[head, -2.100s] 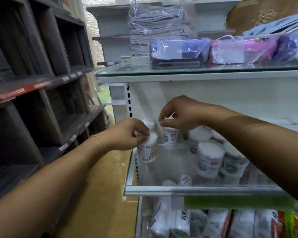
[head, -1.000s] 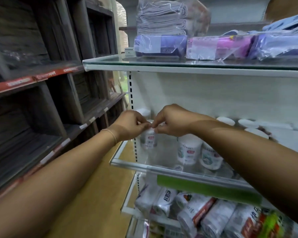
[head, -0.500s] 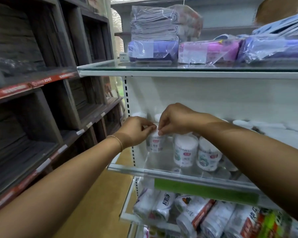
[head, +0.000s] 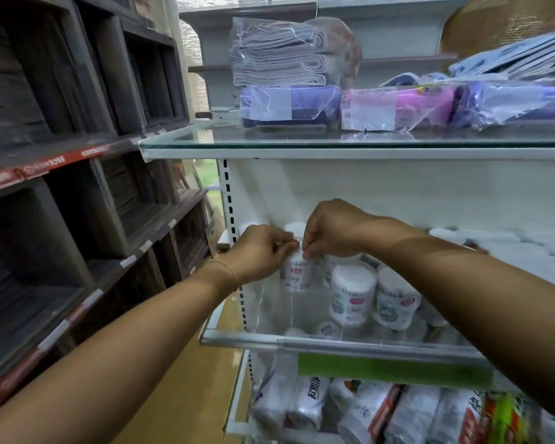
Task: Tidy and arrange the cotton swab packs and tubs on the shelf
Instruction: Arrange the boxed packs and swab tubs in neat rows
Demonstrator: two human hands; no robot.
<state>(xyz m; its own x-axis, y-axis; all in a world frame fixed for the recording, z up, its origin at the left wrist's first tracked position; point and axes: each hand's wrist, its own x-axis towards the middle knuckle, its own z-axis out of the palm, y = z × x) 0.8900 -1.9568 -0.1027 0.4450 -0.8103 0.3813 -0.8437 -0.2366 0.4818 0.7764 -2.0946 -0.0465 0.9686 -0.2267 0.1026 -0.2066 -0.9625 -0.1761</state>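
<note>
A small round cotton swab tub (head: 297, 275) with a white lid and a red-marked label stands near the left end of the glass shelf (head: 269, 339). My left hand (head: 260, 253) grips its top from the left. From the right, my right hand (head: 330, 229) pinches the same lid with curled fingers. Two wider tubs (head: 352, 296) (head: 396, 299) stand just right of it, and more white lids (head: 442, 232) line the back of the shelf. Wrapped cotton swab packs (head: 308, 403) lie on the shelf below.
A green price strip (head: 394, 370) runs along the shelf's front rail. The glass shelf above (head: 205, 139) carries bagged purple and pink packs (head: 289, 105) and folded cloth. Dark wooden shelving (head: 77, 187) stands on the left across a narrow wooden floor aisle (head: 186, 395).
Both hands have come together on one small tub at the shelf's left end and stay on its lid. The view has shifted slightly; the tubs beside it have not moved.
</note>
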